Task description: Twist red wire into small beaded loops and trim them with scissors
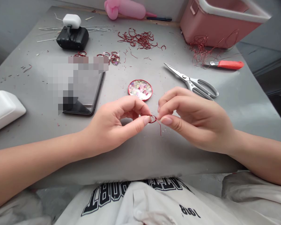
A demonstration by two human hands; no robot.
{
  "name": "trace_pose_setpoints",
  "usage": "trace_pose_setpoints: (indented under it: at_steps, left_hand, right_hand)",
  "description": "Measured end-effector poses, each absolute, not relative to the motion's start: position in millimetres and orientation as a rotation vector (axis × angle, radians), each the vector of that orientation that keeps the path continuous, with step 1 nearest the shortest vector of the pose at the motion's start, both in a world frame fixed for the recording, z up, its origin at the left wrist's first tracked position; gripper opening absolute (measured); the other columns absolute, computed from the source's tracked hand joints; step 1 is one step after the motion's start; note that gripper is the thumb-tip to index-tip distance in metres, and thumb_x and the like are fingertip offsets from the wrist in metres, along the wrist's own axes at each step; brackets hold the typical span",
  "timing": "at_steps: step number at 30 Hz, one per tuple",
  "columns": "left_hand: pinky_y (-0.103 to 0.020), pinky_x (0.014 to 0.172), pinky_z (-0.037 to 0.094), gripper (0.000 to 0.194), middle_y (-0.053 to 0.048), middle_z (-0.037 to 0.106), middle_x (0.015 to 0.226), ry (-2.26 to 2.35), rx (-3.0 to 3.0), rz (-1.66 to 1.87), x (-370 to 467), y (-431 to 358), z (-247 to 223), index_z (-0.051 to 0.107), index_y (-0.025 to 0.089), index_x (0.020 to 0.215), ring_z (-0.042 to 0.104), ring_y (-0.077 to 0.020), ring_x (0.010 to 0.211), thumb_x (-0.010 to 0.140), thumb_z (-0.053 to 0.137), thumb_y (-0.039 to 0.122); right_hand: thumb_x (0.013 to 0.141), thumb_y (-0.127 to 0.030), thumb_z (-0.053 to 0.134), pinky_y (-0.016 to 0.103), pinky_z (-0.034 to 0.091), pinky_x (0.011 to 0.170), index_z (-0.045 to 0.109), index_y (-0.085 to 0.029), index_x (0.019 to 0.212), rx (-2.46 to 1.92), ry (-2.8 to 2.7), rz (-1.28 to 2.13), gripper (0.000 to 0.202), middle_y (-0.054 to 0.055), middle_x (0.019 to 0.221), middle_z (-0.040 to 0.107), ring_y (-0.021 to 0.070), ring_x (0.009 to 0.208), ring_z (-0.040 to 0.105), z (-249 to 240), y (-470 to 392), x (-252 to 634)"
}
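Two hands (pixel 113 125) (pixel 199 122), one red cord (pixel 155 118)

White object (pixel 6 109) cropped, phone (pixel 87 90) part-blurred, red thread (pixel 160 128) perhaps knotted, unclear

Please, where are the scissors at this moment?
In the head view, the scissors lie on the grey table, just beyond the right hand, between the dish of beads on their left and the red-handled tool on their right.

White shirt (pixel 121 215): black upside-down lettering (pixel 115 191), "PORT" readable, rest folded; number (pixel 189 211), digits unclear.
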State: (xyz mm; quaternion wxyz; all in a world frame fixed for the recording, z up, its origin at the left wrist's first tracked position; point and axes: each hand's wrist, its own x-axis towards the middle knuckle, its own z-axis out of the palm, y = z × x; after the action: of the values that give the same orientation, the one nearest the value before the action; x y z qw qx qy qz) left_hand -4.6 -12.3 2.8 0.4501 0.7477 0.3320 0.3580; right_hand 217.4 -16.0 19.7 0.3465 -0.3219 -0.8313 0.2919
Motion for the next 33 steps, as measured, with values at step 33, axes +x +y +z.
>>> trace_pose_setpoints:
  at_steps: [33]
  left_hand:
    - [-0.023, 0.052, 0.057, 0.012, 0.000, 0.071, 0.066, 0.796, 1.459, 0.652, 0.0, -16.5, 11.2, 0.065, 0.021, 0.065, 0.068, -0.0148, 0.061, 0.072, 0.071, 0.013]
  right_hand:
    - [0.080, -0.007, 0.067, 0.026, 0.057, 0.055, 0.062, -0.026, 0.075, -0.580, -2.097, 0.664, 0.020, -0.001, 0.077, 0.073, 0.0123, 0.062, 0.067, 9.5, -19.8, 217.1]
